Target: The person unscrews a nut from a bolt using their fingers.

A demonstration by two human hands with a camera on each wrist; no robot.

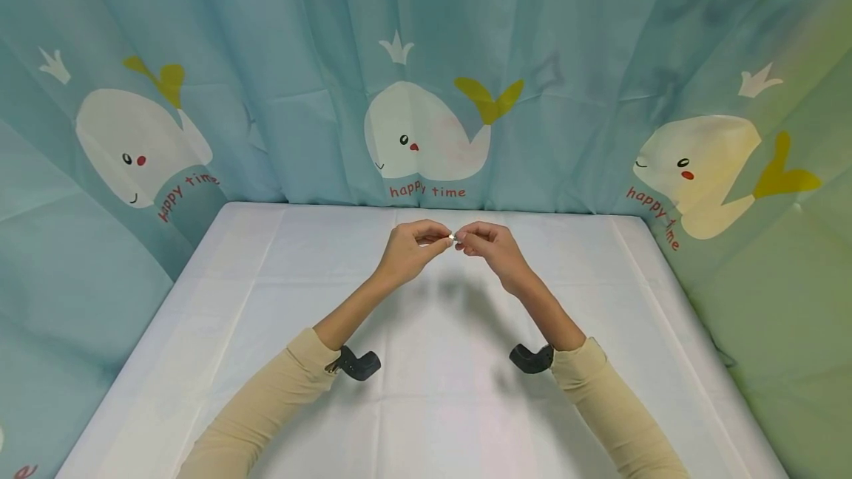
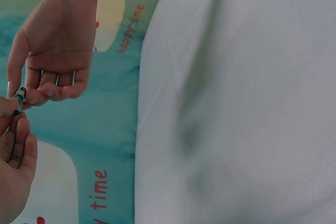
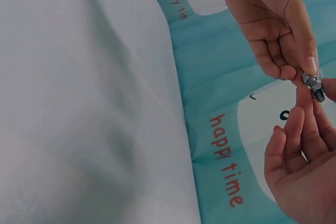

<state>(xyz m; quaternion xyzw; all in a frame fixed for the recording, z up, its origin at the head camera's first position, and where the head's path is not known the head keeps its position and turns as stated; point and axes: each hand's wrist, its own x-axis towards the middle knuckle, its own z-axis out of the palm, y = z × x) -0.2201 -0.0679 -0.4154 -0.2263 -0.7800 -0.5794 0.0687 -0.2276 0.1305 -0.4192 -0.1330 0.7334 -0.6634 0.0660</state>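
Above the far part of the table, a small metal bolt point(image 1: 452, 237) sits between both hands. Its threaded shank and a nut-like collar show in the right wrist view, where the bolt point(image 3: 315, 88) points down and right. My left hand point(image 1: 407, 251) pinches one end between thumb and fingertips. On the other end, my right hand point(image 1: 498, 248) pinches with thumb and index finger, its other fingers loosely curled. The left wrist view shows the same bolt point(image 2: 20, 96) partly hidden by fingertips; whether the nut is a separate piece I cannot tell.
A white cloth covers the table point(image 1: 439, 390). Blue-green curtains point(image 1: 319, 146) with printed whales hang behind it and along both sides. Black curved wrist mounts point(image 1: 359, 364) stick out at the two cuffs.
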